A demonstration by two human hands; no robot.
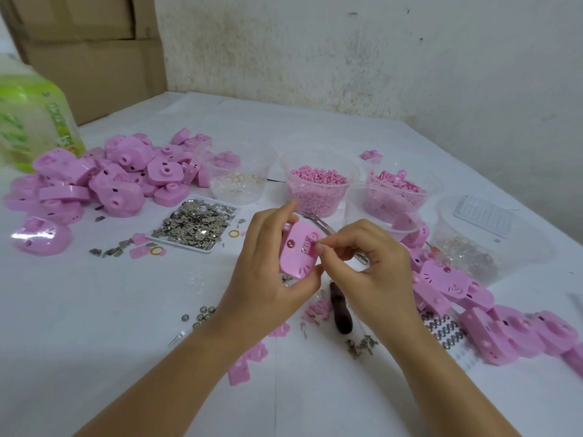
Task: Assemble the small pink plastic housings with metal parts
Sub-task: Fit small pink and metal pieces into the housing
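Pink housing [298, 252] tilted, gripped by left hand [268, 272]; right hand [372, 263] pinches small part [316, 245] against it.

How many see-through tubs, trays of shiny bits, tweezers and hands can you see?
Clear round plastic tubs: 5
White flat tray of silver metal parts: 1
Thin metal tweezers: 1
Hands: 2, left hand gripping a pink plastic housing, right hand holding the tweezers
Total: 9
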